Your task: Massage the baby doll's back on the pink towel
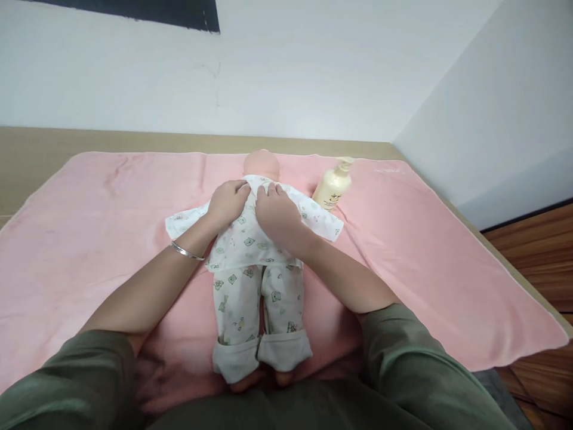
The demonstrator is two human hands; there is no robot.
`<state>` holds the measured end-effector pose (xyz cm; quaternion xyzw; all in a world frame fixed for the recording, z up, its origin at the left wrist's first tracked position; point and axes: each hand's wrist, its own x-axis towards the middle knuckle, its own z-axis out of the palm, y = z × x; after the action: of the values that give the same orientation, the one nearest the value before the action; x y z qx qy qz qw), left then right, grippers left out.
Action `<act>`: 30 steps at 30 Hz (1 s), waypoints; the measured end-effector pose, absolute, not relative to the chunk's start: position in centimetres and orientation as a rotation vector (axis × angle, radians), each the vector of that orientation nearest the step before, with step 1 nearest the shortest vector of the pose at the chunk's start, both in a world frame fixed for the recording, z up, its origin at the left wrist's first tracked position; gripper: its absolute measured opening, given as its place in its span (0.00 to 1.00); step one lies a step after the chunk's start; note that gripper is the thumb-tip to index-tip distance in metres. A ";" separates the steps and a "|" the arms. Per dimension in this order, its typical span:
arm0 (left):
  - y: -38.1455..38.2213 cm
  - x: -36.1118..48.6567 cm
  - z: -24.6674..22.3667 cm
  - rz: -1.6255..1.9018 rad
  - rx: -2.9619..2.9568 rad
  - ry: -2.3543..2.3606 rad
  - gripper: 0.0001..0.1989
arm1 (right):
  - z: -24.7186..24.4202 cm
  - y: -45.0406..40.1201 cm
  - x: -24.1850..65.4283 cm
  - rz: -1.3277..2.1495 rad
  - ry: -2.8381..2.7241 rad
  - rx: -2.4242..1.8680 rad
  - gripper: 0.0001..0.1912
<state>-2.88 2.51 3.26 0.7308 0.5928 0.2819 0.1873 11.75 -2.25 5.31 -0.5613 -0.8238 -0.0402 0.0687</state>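
A doll lies on a pink blanket (447, 257), its bald head (262, 164) toward the wall. It wears a white printed top (250, 242) with the sleeves spread sideways, and matching trousers (239, 304) with turned-up cuffs. On the upper part of the top, below the neck, rests my left hand (229, 204), its fingers lying on the cloth. My right hand (278, 215) lies beside it on the same cloth, fingertips slightly apart. Neither hand shows anything lifted in it. The palms and thumbs are mostly hidden.
A pale yellow pump bottle (333, 186) leans on the blanket near the doll's right-hand sleeve in view. The wooden table edge (134, 140) meets a white wall (290, 77) behind. Brown wooden panels (537, 257) stand at the far right.
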 end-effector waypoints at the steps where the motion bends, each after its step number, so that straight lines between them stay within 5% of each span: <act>1: 2.6 -3.0 3.3 0.790 2.042 1.680 0.19 | 5.4 -2.1 11.8 -0.090 -2.479 -1.677 0.24; 8: 0.5 -0.6 2.5 0.777 2.354 1.797 0.26 | 5.5 1.4 13.4 0.301 -2.181 -1.838 0.29; 18: 2.8 -2.5 3.4 0.743 2.080 1.681 0.19 | 5.8 -2.3 11.8 0.039 -2.451 -1.781 0.34; 30: 1.3 -0.5 1.0 0.879 2.201 1.684 0.29 | 5.4 1.1 13.2 0.217 -2.263 -1.825 0.32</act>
<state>-0.52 1.29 0.96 0.7519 0.5751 0.3003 0.1170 13.24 1.10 5.39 -0.6221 -0.7713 0.0741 0.1127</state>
